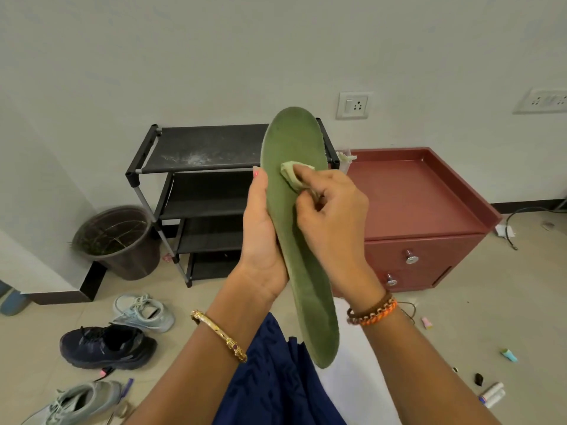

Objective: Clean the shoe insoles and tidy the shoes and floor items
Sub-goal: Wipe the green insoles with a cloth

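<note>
Standing against the wall, black four-tier metal-and-fabric shoe rack point(202, 167) serves as landmark; long green felt insole point(299, 228) held upright in front of its right end. Left hand point(260, 237) grips the insole's left edge, fingers wrapped behind; right hand point(333, 222) pinches small pale-green folded cloth wad point(293, 176), pressed on the insole's upper face.

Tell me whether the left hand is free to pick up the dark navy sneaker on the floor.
Probably not yet: the left hand grips the green insole; the dark navy sneaker lies unobstructed below.
</note>
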